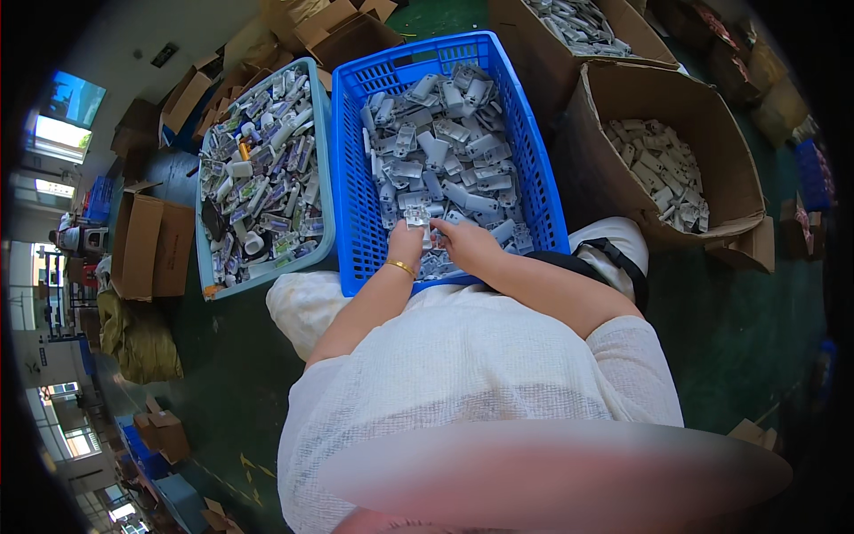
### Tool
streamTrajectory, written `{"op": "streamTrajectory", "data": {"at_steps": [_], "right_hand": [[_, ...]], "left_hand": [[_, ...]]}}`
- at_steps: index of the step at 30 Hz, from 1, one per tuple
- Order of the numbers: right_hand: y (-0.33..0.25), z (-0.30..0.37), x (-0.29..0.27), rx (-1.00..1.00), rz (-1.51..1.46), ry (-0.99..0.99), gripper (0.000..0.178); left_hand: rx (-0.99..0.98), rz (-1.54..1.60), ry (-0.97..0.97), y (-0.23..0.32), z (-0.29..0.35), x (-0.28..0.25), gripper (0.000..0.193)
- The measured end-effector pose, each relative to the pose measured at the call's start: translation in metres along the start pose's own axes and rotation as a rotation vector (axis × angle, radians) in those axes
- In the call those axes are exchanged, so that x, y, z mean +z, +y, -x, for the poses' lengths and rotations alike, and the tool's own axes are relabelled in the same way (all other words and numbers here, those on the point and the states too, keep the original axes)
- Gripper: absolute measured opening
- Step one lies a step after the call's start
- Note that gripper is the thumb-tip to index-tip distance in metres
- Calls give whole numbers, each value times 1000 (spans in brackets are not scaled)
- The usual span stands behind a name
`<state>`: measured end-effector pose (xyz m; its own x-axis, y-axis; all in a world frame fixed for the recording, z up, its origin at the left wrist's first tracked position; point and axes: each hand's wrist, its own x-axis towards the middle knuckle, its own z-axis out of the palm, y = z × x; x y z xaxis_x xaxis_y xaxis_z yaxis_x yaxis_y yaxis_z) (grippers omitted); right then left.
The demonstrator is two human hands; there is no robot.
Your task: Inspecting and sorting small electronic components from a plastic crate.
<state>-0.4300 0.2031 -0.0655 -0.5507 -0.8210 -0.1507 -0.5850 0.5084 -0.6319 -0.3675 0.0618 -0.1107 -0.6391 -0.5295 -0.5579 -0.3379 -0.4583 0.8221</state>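
Observation:
A blue plastic crate [543,178] in front of me holds a heap of white and grey plastic housings [445,133]. Over its near end, my left hand [406,244] is closed around a small whitish, partly clear plastic piece [417,215], which sticks up past the fingers. A gold-coloured bracelet circles that wrist. Close beside it, my right hand [470,246] reaches in from the right, its fingertips bent against the same piece or just next to it. Whether the right fingers hold a part of their own is too small to make out.
Left of the crate stands a light-blue tub [327,178] of mixed coloured plastic items. To the right, an open cardboard box [578,151] contains more white housings, with another filled box [525,44] behind it. A brown carton [151,249] sits farther left on the green floor.

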Motion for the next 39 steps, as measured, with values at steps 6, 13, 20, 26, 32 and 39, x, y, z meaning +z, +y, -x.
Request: {"op": "streamTrajectory", "data": {"at_steps": [6,13,20,26,32,39], "right_hand": [[8,-4,-8,19,-57,-31,36],[17,-4,1,-88,-81,-1,36],[10,-4,-1,-91,-65,-12,35],[4,-4,-9,8,-67,-92,35],[12,-5,-4,-65,-110,-74,35],[12,-5,-2,-104,-78,-77,36]], "left_hand": [[119,-204,4,6,4,1,28],[227,-470,56,26,28,10,31],[418,-544,49,-3,-2,-10,29],[251,-366,27,-1,2,-6,31],[267,-381,29,1,2,-8,30],[195,-288,0,1,-1,-11,32]]}}
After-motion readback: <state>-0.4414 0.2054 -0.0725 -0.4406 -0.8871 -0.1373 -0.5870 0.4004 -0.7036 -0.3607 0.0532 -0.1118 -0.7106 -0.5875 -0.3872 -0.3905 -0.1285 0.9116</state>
